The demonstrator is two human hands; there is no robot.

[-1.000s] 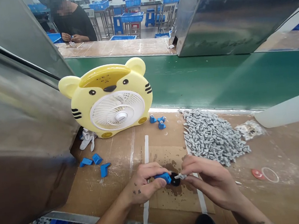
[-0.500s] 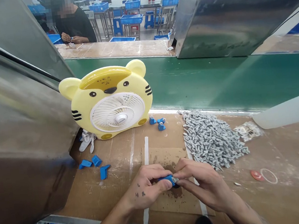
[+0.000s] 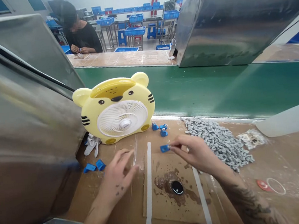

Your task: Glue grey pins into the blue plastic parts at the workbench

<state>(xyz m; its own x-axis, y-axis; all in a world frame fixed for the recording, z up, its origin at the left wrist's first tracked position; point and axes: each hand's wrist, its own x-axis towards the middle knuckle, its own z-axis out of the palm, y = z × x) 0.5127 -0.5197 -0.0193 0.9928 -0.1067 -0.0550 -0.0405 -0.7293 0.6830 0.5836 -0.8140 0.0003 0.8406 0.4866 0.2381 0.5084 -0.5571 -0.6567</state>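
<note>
My right hand (image 3: 192, 152) pinches a small blue plastic part (image 3: 164, 148) between thumb and fingertips, held out above the cardboard. My left hand (image 3: 120, 179) is off to the left with thumb and fingers apart and nothing in it. Just beyond it lie loose blue parts (image 3: 100, 165) on the brown tabletop. Three more blue parts (image 3: 163, 132), with pale pieces in them, stand together by the foot of the fan. A small round black cup (image 3: 177, 187) of dark liquid sits on the wet-spotted cardboard sheet (image 3: 165, 208).
A yellow animal-faced fan (image 3: 117, 110) stands at the back left. A heap of small grey parts (image 3: 216, 138) lies to the right, with a plastic bag (image 3: 251, 139) beside it. Behind runs a green belt (image 3: 216, 90). A metal housing (image 3: 32, 138) borders the left. A co-worker (image 3: 85, 36) sits across.
My hands have parted. The right has carried the blue part forward, away from the cup; the left has let go and moved left. The view has tilted up a little.
</note>
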